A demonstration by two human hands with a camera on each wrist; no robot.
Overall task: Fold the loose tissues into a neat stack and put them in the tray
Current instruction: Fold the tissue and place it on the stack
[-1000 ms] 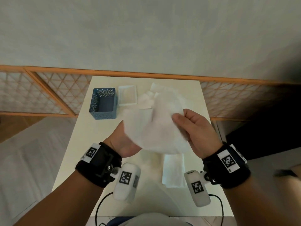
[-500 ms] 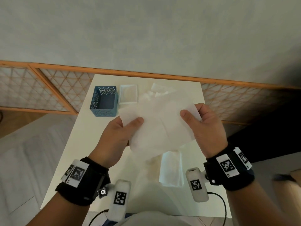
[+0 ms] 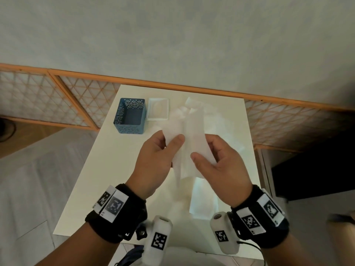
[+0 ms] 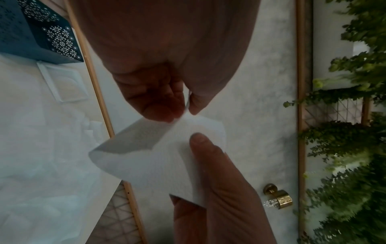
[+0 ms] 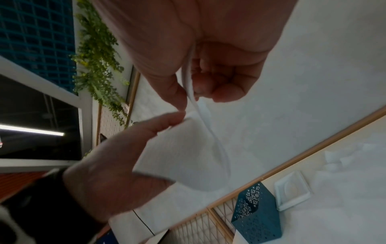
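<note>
Head camera view, looking down over a white rectangular table [image 3: 119, 169]: two bare forearms reach forward, each wearing a black wrist strap with square printed markers. Both hands are raised above the table's middle, close together, sharing one thin white tissue sheet [image 3: 192, 139] that is bent into a loose fold and hangs between them.

The left hand [image 3: 153, 162] is turned thumb-up, its thumb pressed across the front of the sheet and its fingers curled behind, pinching the sheet's left part. The right hand [image 3: 221, 166] mirrors it, thumb pointing inward across the lower front of the sheet, fingers curled behind its right edge.

From the left wrist camera, the left hand [image 4: 158, 92] nips the sheet's [image 4: 150, 158] top corner between thumb and fingertips. From the right wrist camera, the right hand [image 5: 200, 69] also pinches an edge of the sheet [image 5: 179, 158].

On the table beneath the hands lies a flat folded white tissue [image 3: 203, 198]. Farther back sit a small shallow white square tray [image 3: 158, 118], a blue perforated metal box [image 3: 130, 116] just left of it, and a heap of loose crumpled white tissues [image 3: 221, 120] to the right.
</note>
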